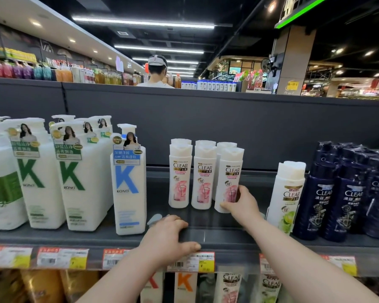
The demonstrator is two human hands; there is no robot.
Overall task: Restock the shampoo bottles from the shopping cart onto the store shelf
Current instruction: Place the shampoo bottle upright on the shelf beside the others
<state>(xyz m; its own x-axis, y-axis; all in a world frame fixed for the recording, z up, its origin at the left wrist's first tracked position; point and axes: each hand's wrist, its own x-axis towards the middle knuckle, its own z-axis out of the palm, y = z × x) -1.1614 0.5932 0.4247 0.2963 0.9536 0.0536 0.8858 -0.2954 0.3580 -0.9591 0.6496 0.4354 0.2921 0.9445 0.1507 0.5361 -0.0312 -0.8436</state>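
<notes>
Several white-and-pink CLEAR shampoo bottles stand in rows on the dark shelf (219,235). My right hand (241,203) grips the lower part of the rightmost front pink CLEAR bottle (230,171), which stands upright on the shelf. Two more pink bottles (179,176) stand to its left, with others behind them. My left hand (169,239) rests on the shelf's front edge, fingers curled over it, holding no bottle. The shopping cart is out of sight.
Large white KONO pump bottles (129,180) stand to the left. A white-and-green CLEAR bottle (288,193) and dark blue CLEAR bottles (341,193) stand to the right. Price tags (190,262) line the shelf edge. A person (157,71) stands beyond the shelf.
</notes>
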